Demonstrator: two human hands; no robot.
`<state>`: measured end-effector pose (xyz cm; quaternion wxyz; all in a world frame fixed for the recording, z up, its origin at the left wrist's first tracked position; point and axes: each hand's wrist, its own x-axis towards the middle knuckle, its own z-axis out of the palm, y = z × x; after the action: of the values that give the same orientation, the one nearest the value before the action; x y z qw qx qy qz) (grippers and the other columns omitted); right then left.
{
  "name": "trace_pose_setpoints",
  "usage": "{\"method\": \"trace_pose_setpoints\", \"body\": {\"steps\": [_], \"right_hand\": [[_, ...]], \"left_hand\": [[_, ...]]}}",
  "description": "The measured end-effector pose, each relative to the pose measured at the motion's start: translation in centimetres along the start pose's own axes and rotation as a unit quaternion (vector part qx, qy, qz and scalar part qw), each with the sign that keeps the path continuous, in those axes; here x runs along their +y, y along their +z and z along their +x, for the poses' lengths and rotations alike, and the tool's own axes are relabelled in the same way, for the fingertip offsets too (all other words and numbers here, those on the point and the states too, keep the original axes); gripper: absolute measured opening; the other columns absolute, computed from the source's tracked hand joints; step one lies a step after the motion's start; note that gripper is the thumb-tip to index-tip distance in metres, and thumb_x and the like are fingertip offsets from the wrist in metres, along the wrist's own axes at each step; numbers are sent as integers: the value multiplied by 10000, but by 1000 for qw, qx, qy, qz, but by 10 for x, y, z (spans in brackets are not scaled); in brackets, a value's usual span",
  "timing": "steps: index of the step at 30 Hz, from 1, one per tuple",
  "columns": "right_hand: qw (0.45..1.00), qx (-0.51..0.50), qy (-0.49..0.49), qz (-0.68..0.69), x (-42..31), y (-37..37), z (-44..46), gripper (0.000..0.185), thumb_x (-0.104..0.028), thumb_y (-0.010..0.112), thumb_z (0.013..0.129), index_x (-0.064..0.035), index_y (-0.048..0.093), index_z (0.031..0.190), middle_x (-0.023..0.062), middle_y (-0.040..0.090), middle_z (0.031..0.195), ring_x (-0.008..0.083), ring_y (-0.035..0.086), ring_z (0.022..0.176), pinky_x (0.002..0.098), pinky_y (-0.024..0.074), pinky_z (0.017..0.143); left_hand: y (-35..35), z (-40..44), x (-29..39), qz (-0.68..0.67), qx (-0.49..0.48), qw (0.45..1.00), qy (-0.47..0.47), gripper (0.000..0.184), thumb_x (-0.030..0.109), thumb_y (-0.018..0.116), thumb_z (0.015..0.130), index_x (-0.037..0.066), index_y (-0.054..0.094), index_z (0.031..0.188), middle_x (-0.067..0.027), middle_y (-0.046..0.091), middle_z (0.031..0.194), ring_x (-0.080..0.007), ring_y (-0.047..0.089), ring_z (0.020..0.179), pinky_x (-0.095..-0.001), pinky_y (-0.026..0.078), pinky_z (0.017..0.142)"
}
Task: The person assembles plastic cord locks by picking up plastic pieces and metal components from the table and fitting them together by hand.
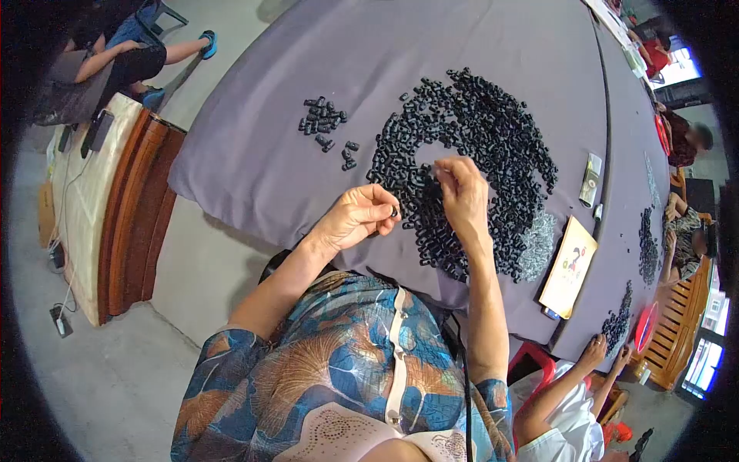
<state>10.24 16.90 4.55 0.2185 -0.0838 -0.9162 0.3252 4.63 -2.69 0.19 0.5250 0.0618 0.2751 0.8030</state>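
My left hand (358, 218) is closed in a pinch near the table edge, with a small black plastic piece (394, 211) between thumb and fingertips. Over the large heap of small black plastic pieces (493, 131) hangs my right hand (463, 196), its thumb and fingers drawn together. What those fingers hold, if anything, is too small and blurred to make out. A smaller group of black cylinder-shaped pieces (322, 117) lies on the grey cloth (308, 46), up and left of my left hand. Small clear or silvery pieces (537, 248) are heaped at the black heap's right edge.
A beige printed board (568, 268) and a small packet (590, 181) lie to the right. Beyond a seam, other people's hands (594, 350) work at smaller black piles (617, 319). A wooden cabinet (131, 215) stands at left, near a seated person (115, 61).
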Motion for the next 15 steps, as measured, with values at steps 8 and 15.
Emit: {"method": "trace_pose_setpoints", "body": {"steps": [8,15], "right_hand": [[989,34,-53,-136,27,18,24,200,27,551,730,-11,592,922,124,560,926,308,522,858,371,443,754],[997,28,-12,-72,35,-9,-1,122,12,552,767,-4,599,878,117,584,853,278,576,794,333,454,714]], "left_hand": [[-8,3,-1,-23,-58,998,-7,74,60,594,817,28,581,881,-99,604,830,-148,578,692,-284,443,609],[-4,3,-2,-46,-49,998,-4,63,37,573,828,13,587,885,-109,619,797,-158,592,671,-272,471,614]]}}
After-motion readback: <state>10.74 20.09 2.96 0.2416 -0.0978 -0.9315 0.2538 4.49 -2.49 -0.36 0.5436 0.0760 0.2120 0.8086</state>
